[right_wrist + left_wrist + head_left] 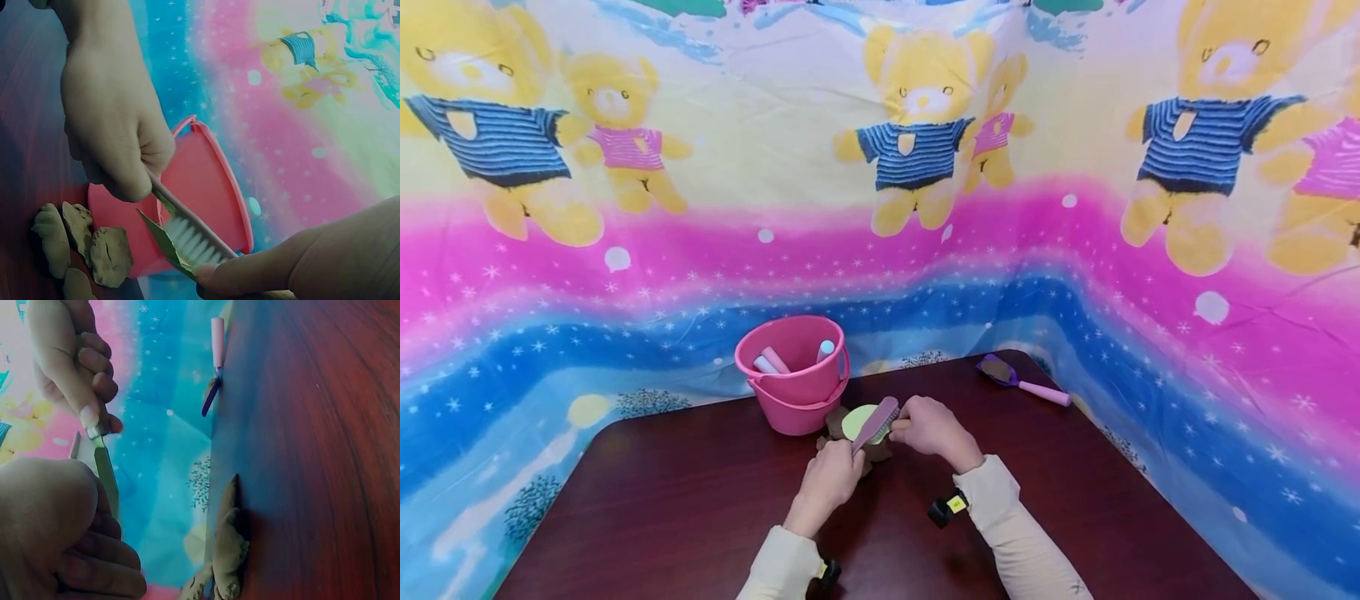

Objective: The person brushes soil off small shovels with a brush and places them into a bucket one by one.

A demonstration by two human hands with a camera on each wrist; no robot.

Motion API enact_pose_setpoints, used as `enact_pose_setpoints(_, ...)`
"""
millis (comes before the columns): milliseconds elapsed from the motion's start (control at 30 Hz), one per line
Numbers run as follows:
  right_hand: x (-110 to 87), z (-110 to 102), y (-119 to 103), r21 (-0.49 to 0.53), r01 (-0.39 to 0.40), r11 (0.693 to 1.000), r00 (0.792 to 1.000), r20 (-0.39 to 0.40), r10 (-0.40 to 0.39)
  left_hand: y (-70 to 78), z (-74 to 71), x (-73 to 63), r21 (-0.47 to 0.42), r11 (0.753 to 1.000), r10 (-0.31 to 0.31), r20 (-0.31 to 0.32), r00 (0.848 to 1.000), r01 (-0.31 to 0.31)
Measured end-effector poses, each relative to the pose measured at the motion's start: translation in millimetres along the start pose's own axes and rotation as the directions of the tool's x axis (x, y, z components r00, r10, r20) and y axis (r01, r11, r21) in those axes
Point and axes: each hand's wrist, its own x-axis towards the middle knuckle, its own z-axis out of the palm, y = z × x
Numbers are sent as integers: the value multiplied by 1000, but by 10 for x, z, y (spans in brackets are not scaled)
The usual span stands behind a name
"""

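Note:
My left hand grips the handle of a mauve brush. In the right wrist view, the white bristles lie against the blade of a green trowel. My right hand pinches that trowel near its metal collar; most of the handle is hidden in the hand. From the head view the blade appears as a pale green round shape behind the brush. Below both tools, several brown clay-like lumps lie on the table beside the pink bucket.
In the bucket stand several tool handles, pink, white and blue. A purple trowel with a pink handle rests at the table's back right corner, brown matter on its blade. A printed bear curtain hangs around the dark wooden table.

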Motion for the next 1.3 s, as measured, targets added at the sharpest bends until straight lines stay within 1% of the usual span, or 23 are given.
enact_pose_setpoints(167, 10, -41, 30, 1, -5, 1000, 1000, 3, 5, -88, -9, 21, -6, 1000, 1, -14, 1000, -1)
enact_pose_setpoints(400, 3, -91, 64, -14, -1, 1000, 1000, 4, 1, -249, -36, 63, 3, 1000, -20, -27, 999, 20)
enact_pose_setpoints(600, -12, -157, 74, -10, -11, 1000, 1000, -23, 11, -374, -51, 107, -21, 998, -63, -17, 998, 62)
enact_pose_setpoints(800, -25, -179, 90, 12, -21, 1000, 1000, -15, 22, -470, -107, 107, -25, 994, -109, 0, 994, 109)
enact_pose_setpoints(933, -30, -184, 104, 22, -21, 1000, 1000, -10, 21, -513, -163, 109, -33, 991, -129, 3, 992, 129)
enact_pose_setpoints(1067, -39, -182, 112, 28, -9, 1000, 1000, -14, 9, -537, -187, 122, -43, 992, -117, 0, 993, 117)
enact_pose_setpoints(1167, -44, -179, 107, 41, 3, 999, 1000, -11, -2, -532, -191, 132, -69, 992, -109, 1, 994, 109)
enact_pose_setpoints(1300, -38, -166, 97, 35, 16, 999, 1000, -5, -16, -477, -192, 135, -123, 988, -91, -5, 996, 90)
